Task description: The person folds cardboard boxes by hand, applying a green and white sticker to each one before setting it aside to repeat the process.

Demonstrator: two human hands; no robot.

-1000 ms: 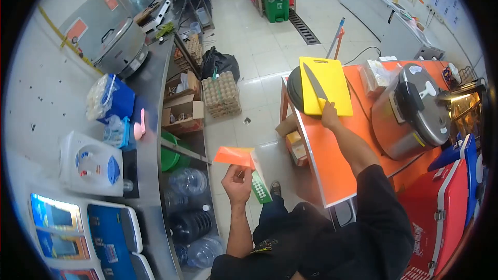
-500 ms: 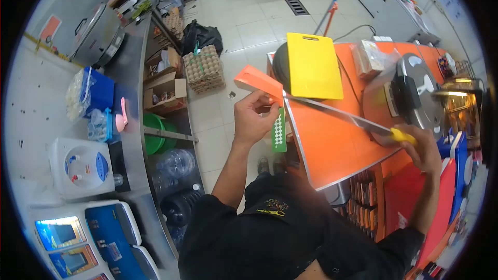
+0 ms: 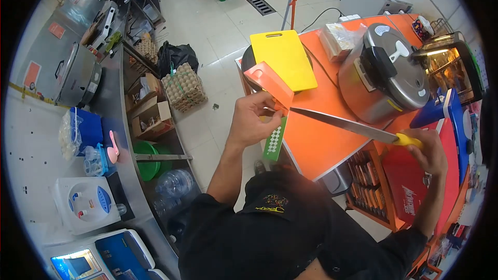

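My left hand [image 3: 255,119] is closed in a pinch on an orange sheath-like piece [image 3: 270,84], with a green card with a white checked pattern [image 3: 274,141] hanging below the fingers. In my right hand [image 3: 426,150] is the yellow handle of a long knife [image 3: 346,124]. The blade stretches left, its tip close to the orange piece and the left fingertips, over the orange table [image 3: 321,148]. Whether tip and piece touch, I cannot tell.
A yellow cutting board [image 3: 285,61] lies on a dark round item at the table's far left. Behind stands a large steel cooker [image 3: 381,75]. To the left, a metal counter [image 3: 116,124] holds a blue container [image 3: 89,129]. Egg trays [image 3: 183,88] are on the floor.
The view has shifted, so the table and cooker appear further left. The knife blade now shows its broad side, and its tip sits slightly away from the orange piece.
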